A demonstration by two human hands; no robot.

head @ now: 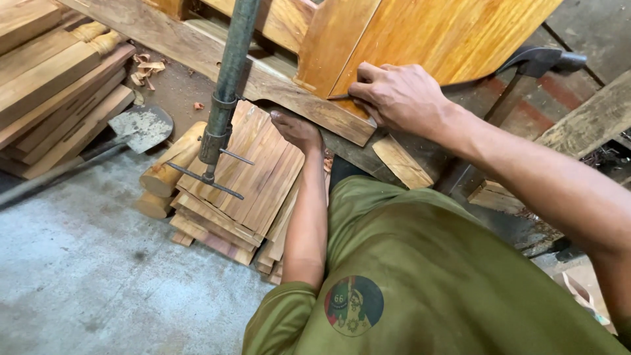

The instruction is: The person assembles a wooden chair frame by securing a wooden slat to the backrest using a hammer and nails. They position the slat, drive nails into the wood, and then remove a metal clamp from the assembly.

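Two hands on one workpiece, both at the same lower edge of the frame.

Far left of the left hand: stacked planks (pixel 52 79) and a flat metal blade (pixel 141 126) on the concrete floor (pixel 85 263). Nearer in, a vertical bar clamp (pixel 227 85) with its crossbar handle sits just left of the left hand, over a pile of short slats (pixel 243 177).

Left hand (pixel 297 130): comes up from below, fingers curled and pressed to the underside edge of the dark rail (pixel 296 105). Bracing contact, not a wrap-around grip. Whether anything is pinched in it, cannot tell.

The dark rail runs on a diagonal, upper left down to lower right, ending just right of the left hand and below the right hand.

Right hand (pixel 401 98): on top, fingers clenched around a thin dark tool, likely a pencil or scribe (pixel 340 97). The tip points left, touching the joint where the orange varnished panel (pixel 420 33) meets the rail.

Key relation: the tool tip sits just up and right of the left hand, with the rail between them. Tool axis is roughly horizontal, crossing the rail's diagonal. The right hand is the one on the tool; the left is below and apart from it.

Right of the right hand: a hammer head (pixel 542 60), well apart.
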